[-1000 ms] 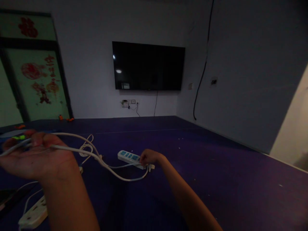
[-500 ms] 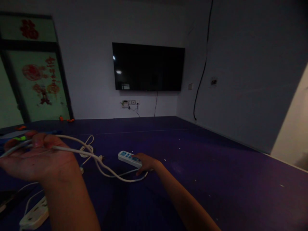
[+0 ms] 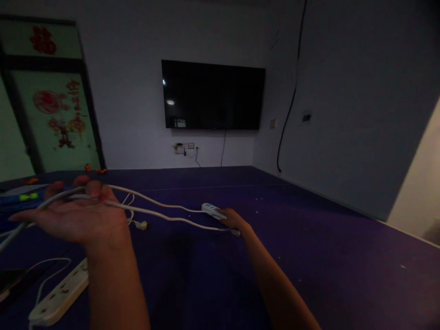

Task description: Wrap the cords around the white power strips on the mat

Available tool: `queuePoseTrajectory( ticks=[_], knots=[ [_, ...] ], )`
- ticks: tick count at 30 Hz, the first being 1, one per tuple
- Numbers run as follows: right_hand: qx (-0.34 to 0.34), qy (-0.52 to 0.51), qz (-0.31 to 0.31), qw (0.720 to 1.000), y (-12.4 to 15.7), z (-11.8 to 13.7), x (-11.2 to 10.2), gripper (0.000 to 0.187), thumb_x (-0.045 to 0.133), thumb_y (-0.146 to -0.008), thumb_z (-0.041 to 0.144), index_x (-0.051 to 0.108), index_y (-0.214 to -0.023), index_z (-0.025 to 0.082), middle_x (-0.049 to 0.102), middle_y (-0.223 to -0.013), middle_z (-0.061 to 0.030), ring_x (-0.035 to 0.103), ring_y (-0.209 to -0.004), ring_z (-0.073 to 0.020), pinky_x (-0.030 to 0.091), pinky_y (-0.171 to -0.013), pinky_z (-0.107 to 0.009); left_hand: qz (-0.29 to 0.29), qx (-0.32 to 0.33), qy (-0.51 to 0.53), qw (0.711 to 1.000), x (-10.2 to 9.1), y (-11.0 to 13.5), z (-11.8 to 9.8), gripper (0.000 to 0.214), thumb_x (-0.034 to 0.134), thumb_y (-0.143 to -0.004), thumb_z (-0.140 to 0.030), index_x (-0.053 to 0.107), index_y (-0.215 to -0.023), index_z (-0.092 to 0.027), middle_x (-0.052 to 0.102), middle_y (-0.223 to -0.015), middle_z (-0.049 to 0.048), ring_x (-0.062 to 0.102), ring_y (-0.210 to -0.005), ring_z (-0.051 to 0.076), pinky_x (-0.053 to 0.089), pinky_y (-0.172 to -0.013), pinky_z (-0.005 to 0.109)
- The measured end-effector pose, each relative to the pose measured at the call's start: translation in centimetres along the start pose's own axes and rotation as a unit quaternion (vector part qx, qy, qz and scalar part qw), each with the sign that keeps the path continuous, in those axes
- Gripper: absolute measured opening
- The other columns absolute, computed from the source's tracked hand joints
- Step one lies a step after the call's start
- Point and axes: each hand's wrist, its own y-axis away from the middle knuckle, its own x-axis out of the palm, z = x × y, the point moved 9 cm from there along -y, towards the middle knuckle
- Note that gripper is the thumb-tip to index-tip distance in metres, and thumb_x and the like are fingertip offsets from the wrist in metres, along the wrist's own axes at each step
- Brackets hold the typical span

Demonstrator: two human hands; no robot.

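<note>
My left hand (image 3: 87, 220) is palm up at the left, its fingers curled round two runs of a white power cord (image 3: 165, 217). The cord stretches across to the right and also hangs off past the thumb. My right hand (image 3: 235, 220) grips the near end of a white power strip with blue sockets (image 3: 209, 208), low over the purple surface (image 3: 206, 275). The hand covers part of the strip. Beyond my left wrist lie a white plug (image 3: 140, 225) and some looped cord, partly hidden.
A second white power strip (image 3: 62, 293) lies at the lower left, partly behind my left forearm. Bright green and blue items (image 3: 29, 197) are beside my left hand. A television (image 3: 215, 95) hangs on the far wall; a black cable (image 3: 288, 114) dangles on the right wall.
My right hand has moved the blue-socketed strip right and farther away. My left hand has shifted right. The cord between them has straightened from a drooping loop into two nearly taut runs.
</note>
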Motion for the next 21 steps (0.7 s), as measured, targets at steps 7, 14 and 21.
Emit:
queuePoseTrajectory(
  ticks=[7, 14, 21],
  knots=[
    [0.331, 0.042, -0.095, 0.938, 5.6, -11.0, -6.7, 0.051, 0.043, -0.084, 0.027, 0.044, -0.135, 0.020, 0.050, -0.128, -0.0226, 0.049, -0.117, -0.0367, 0.041, -0.086, -0.049, 0.159, -0.130, -0.133, 0.970, 3.3, 1.7, 6.1, 0.049, 0.020, -0.090, -0.054, 0.049, -0.071, -0.020, 0.065, -0.070, 0.0076, 0.056, -0.047, 0.015, 0.040, -0.044, 0.027],
    [0.515, 0.033, -0.173, 0.839, 11.6, -16.2, -9.1, 0.046, 0.034, -0.087, 0.022, 0.050, -0.129, 0.011, 0.043, -0.129, -0.0290, 0.043, -0.120, -0.0368, 0.038, -0.085, -0.050, 0.192, -0.149, -0.108, 0.964, 3.1, 0.9, 8.0, 0.043, 0.044, -0.084, -0.055, 0.050, -0.060, -0.020, 0.059, -0.061, 0.0016, 0.058, -0.056, 0.013, 0.049, -0.054, 0.026],
    [0.569, -0.001, -0.222, 0.791, 12.8, -17.0, -8.6, 0.044, 0.035, -0.087, 0.022, 0.054, -0.125, 0.013, 0.042, -0.132, -0.0232, 0.038, -0.124, -0.0342, 0.032, -0.093, -0.050, 0.096, -0.192, 0.011, 0.977, 2.4, 0.9, 8.6, 0.038, 0.032, -0.093, -0.035, 0.049, -0.064, -0.018, 0.057, -0.061, 0.0008, 0.057, -0.054, 0.012, 0.050, -0.058, 0.028]
  ],
)
